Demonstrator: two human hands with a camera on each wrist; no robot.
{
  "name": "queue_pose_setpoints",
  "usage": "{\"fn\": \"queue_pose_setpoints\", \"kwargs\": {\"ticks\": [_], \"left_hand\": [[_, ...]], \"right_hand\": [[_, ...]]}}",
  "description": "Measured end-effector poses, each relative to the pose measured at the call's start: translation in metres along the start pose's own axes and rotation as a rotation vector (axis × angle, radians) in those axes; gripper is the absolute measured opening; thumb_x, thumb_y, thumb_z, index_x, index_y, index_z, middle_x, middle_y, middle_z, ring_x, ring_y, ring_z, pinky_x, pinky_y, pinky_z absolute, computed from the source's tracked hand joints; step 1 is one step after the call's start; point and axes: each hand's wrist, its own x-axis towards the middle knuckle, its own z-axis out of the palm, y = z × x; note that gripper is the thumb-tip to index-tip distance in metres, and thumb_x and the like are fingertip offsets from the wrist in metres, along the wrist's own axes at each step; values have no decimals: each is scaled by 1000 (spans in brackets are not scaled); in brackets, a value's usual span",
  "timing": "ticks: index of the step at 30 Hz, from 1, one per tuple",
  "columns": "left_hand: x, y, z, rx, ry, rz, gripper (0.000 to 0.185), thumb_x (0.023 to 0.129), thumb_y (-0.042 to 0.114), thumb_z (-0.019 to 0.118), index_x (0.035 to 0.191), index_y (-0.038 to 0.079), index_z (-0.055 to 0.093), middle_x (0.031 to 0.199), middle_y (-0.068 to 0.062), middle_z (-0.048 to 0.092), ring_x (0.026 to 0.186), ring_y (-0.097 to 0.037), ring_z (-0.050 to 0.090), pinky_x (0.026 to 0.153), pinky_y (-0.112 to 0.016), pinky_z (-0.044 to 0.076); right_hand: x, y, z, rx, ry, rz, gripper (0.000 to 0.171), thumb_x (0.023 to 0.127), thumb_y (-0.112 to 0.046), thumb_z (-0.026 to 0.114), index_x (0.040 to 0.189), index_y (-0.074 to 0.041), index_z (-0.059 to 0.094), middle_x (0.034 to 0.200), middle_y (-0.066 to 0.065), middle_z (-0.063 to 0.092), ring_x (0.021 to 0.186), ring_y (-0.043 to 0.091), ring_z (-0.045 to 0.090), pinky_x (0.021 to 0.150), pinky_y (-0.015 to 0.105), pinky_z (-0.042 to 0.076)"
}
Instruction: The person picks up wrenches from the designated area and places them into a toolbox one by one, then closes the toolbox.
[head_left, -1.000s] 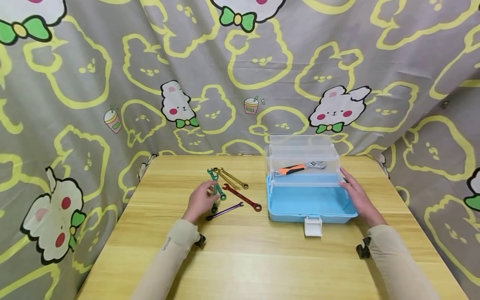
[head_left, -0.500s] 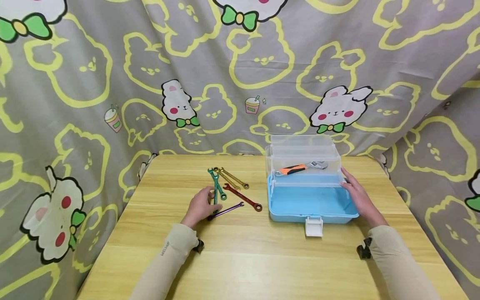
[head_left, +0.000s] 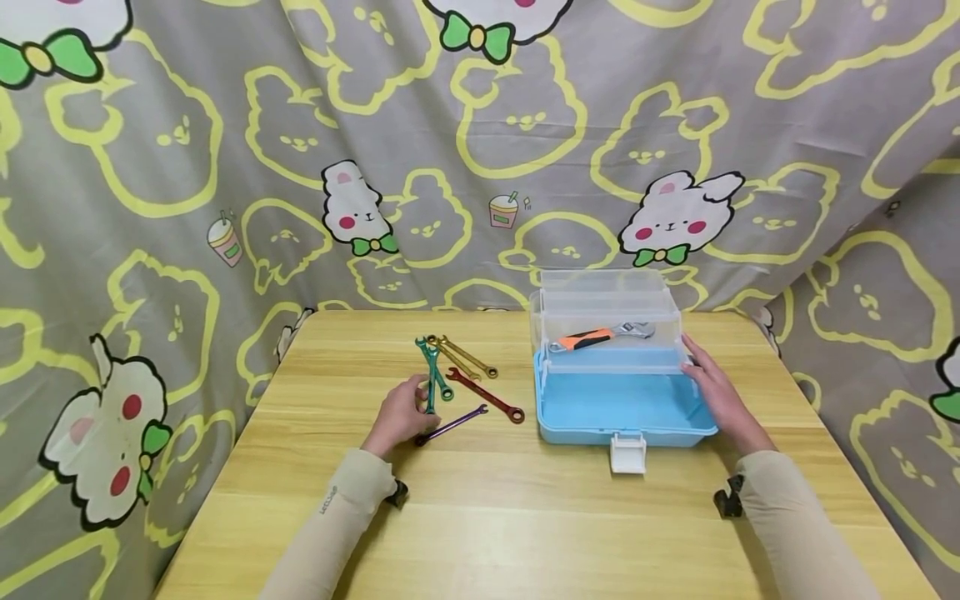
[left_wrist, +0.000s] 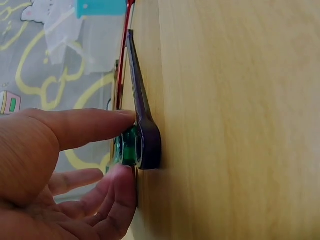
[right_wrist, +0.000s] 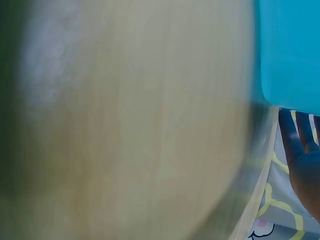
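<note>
My left hand is at the near end of a green ratchet wrench. In the left wrist view, thumb and fingers pinch its green ring end, right beside the ring end of a purple wrench. A second green wrench crosses under or beside the first; which, I cannot tell. My right hand rests against the right side of a blue toolbox, fingers fairly straight. The toolbox stands open, its clear trays raised, with an orange-handled adjustable wrench in them.
A red wrench lies between the green wrenches and the toolbox. Two gold wrenches lie behind it. The toolbox's white latch hangs down in front. A patterned curtain stands behind the wooden table.
The left hand has moved slightly toward me along the green wrench, down to its near ring end, and its fingers have closed there. The right hand stays against the toolbox.
</note>
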Motion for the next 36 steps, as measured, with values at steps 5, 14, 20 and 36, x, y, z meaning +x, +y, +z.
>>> {"fn": "queue_pose_setpoints", "kwargs": {"ticks": [5, 14, 20, 36], "left_hand": [[0, -3, -4, -67, 20, -52, 80, 76, 3, 86, 148, 4, 53, 108, -10, 71, 88, -20, 66, 79, -36, 58], [-1, -10, -19, -247, -29, -54, 72, 84, 1, 80, 150, 4, 51, 109, -19, 69, 92, -23, 67, 75, -31, 59], [-1, -20, -24, -404, -112, -71, 73, 87, 7, 82, 153, 12, 51, 117, -20, 64, 103, -26, 63, 84, -35, 59], [3, -25, -19, -754, -294, -106, 71, 94, 4, 75, 157, 5, 42, 138, -27, 63, 117, -24, 69, 103, -34, 55]], "right_hand": [[0, 0, 1, 6, -5, 10, 67, 110, -57, 30, 166, -39, -2, 174, 13, -10, 156, 53, -5, 113, 83, 3], [3, 1, 2, 3, -7, 2, 66, 111, -55, 29, 166, -38, -2, 174, 13, -11, 156, 53, -5, 113, 84, 3], [6, 3, 3, 10, -8, -8, 65, 112, -50, 29, 166, -34, -2, 174, 14, -11, 156, 53, -5, 114, 83, 3], [3, 2, -1, 10, -6, -25, 66, 112, -48, 30, 167, -30, -2, 174, 15, -10, 155, 55, -4, 114, 83, 3]]}}
